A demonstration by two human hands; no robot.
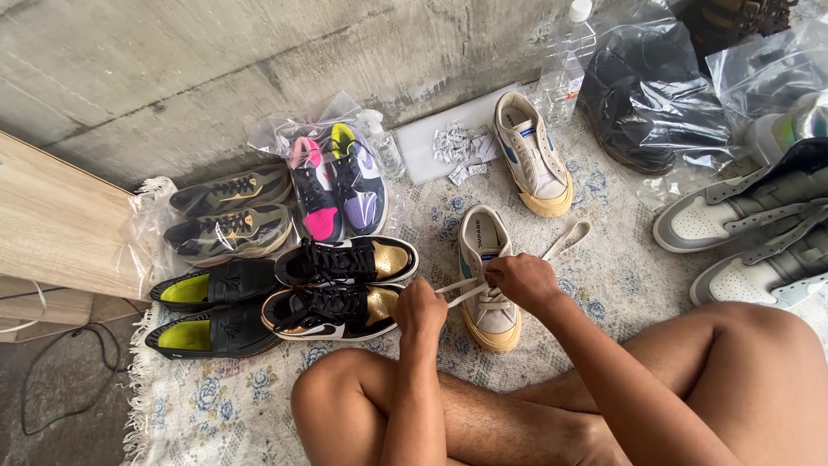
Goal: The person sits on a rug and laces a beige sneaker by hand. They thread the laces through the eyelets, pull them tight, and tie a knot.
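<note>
Head view, the only one here: you're sitting cross-legged on the patterned rug (216, 406) with the beige sneaker (488, 276) right in front of your knees, toe pointing at you. Your left hand (420, 309) is clenched on one end of the white lace (565, 240), and your right hand (521, 278) pinches the lace over the eyelets.

To do this well, I'd say keep both ends even, pull each crossing snug before moving up, and keep the flat lace from twisting.

Count: two beige sneakers, the other one (533, 155) lying further up by the wall. One pair of black-and-gold sneakers (345, 285), one pair of black shoes with lime insoles (211, 309), one olive pair (231, 211), one pink-and-purple pair (341, 185) in a clear bag, two grey-and-white high-tops (750, 233), and one plastic bottle (565, 65).
</note>
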